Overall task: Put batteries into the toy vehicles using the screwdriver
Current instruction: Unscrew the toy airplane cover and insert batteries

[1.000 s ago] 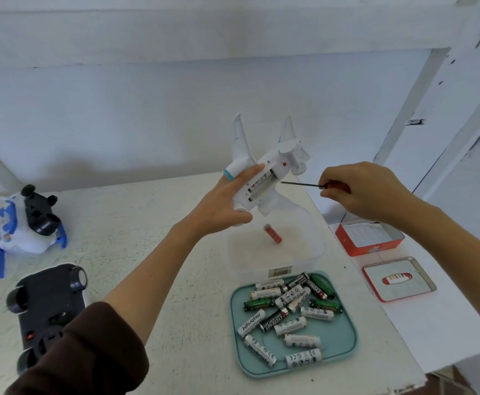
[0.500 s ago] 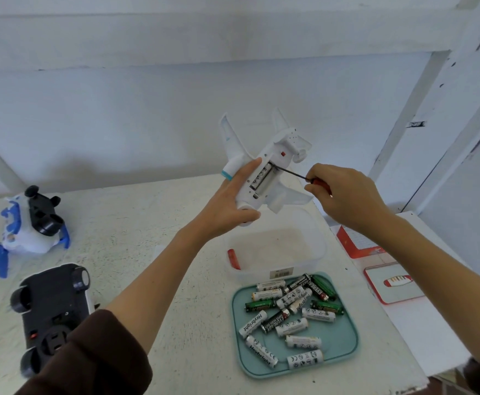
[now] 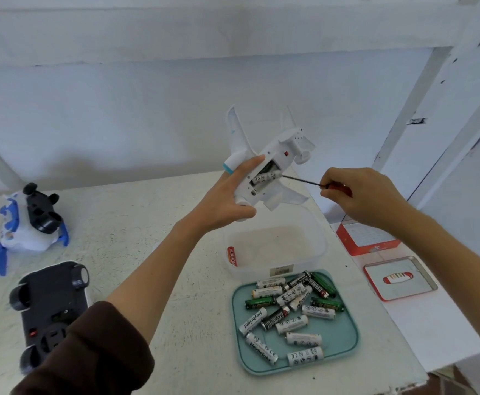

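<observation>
My left hand (image 3: 227, 198) grips a white toy plane (image 3: 273, 163) held up above the table, belly toward me. Its battery bay is uncovered and a battery (image 3: 265, 177) lies inside. My right hand (image 3: 367, 195) holds a red-handled screwdriver (image 3: 334, 189), whose thin shaft points left with its tip at the battery's end in the bay. A teal tray (image 3: 347, 346) near the table's front holds several loose batteries. A red battery (image 3: 232, 256) lies in the clear plastic tub (image 3: 315, 246) under the plane.
An upturned black toy car (image 3: 50, 306) lies at the front left, a blue and white toy vehicle (image 3: 27, 226) behind it. A red box (image 3: 367, 240) and a red-rimmed lid (image 3: 401, 277) sit on the lower white surface at right.
My right hand moved the screwdriver left until its tip reached into the plane's battery bay. The red battery dropped into the tub and came to rest at the tub's left side.
</observation>
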The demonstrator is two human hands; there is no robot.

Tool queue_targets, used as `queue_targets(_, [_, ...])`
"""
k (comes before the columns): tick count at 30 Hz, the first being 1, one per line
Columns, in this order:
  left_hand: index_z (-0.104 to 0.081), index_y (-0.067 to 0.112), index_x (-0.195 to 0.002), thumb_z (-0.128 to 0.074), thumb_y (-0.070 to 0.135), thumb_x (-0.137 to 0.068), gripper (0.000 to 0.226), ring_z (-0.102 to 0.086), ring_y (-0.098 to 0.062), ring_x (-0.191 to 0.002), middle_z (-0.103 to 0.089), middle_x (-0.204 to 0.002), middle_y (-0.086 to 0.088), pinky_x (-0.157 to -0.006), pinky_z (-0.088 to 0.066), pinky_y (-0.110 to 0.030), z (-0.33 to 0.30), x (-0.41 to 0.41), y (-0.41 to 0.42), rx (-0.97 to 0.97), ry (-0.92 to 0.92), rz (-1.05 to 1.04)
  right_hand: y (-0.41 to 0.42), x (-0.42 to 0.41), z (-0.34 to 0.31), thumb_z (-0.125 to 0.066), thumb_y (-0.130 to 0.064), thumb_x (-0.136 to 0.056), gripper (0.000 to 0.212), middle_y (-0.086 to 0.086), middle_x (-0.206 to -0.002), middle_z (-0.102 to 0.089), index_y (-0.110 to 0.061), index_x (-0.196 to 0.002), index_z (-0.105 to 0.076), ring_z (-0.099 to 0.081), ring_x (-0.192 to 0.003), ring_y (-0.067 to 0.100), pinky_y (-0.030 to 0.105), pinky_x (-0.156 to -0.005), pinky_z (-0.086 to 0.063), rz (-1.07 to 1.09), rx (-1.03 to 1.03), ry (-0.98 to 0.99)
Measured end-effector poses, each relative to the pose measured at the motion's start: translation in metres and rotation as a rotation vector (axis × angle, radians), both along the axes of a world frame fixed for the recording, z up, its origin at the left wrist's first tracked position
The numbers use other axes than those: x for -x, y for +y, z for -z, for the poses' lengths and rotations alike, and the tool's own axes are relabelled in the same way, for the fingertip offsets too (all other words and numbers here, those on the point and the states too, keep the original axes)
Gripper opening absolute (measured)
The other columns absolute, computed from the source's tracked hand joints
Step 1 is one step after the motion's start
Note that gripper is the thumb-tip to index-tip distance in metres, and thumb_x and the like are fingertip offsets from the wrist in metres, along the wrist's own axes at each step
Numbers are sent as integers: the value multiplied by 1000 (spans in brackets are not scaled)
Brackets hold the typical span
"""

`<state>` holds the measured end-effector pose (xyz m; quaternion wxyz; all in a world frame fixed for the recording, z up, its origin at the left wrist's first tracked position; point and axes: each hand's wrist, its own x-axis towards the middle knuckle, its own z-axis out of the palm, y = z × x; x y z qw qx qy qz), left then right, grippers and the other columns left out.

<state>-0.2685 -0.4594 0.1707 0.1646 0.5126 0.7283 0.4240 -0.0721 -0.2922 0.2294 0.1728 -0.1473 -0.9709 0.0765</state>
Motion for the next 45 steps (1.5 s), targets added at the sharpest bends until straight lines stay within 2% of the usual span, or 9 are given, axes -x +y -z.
queue_targets(3, [-21,60,-137,-63,21,-66,91,-53,-24,-94,-40,-131,-2,-75,-57,-43,-3,4,0,10,24,-20,1,-8,4,-58,-20,-89,8,-15,-59,-47,-13,-87,-62,-41,-54,1,20,-50,-27,-10,2,-64])
queue_targets(12, [-18,71,-128,-65,22,-67,91,-53,-23,-99,-37,-132,-2,-77,-58,-40,1,3,4,0,13,-2,-5,1,7,-55,-23,-91,11,-16,-60,-45,-13,-88,-58,-41,-55,3,21,-50,-28,6,7,-31])
queue_targets(17, [-21,62,-132,-67,21,-67,89,-53,-19,-105,-37,-136,1,-76,-56,-29,2,-1,6,-69,-104,-6,-22,17,17,-51,-25,-93,13,-9,-71,-51,-13,-92,-57,-49,-68,18,28,-59,-36,-14,24,-15])
queue_targets(21, [-22,57,-137,-68,18,-69,92,-53,-17,-106,-36,-135,3,-78,-58,-32,3,-4,6,-100,-138,-6,-34,27,20,-47,-25,-95,14,-5,-77,-53,-13,-96,-54,-51,-74,21,32,-63,-42,0,32,-10])
queue_targets(26, [-21,61,-133,-70,16,-70,91,-52,-14,-108,-37,-135,5,-73,-56,-22,5,-8,8,-116,-145,5,-43,35,21,-42,-24,-96,13,-1,-93,-61,-15,-101,-50,-54,-79,25,29,-61,-35,58,-71,-66])
queue_targets(34, [-17,60,-134,-66,22,-69,90,-53,-14,-110,-34,-141,6,-74,-54,-22,2,-18,16,-199,-244,-64,-64,39,33,-36,-21,-99,19,4,-94,-56,-13,-114,-43,-44,-63,30,30,-54,-29,152,-164,-27])
queue_targets(39, [-19,58,-134,-65,18,-68,90,-55,-16,-109,-37,-139,7,-74,-55,-22,0,-20,16,-236,-290,-57,-62,35,44,-63,-6,-80,12,7,-59,-52,-5,-83,-52,-23,-31,23,11,-43,-8,102,-170,152])
queue_targets(42, [-19,58,-131,-64,16,-68,88,-55,-14,-108,-35,-139,9,-72,-53,-18,-3,-22,17,-273,-336,-57,-64,33,45,-57,-12,-79,14,4,-58,-50,-9,-85,-45,-23,-30,21,8,-44,-3,82,-179,192])
queue_targets(45, [-20,60,-129,-64,15,-68,88,-56,-17,-108,-37,-137,10,-74,-55,-22,-2,-22,16,-263,-327,-57,-60,30,46,-56,-9,-85,7,7,-63,-53,-5,-85,-51,-27,-37,23,14,-41,-11,73,-113,201])
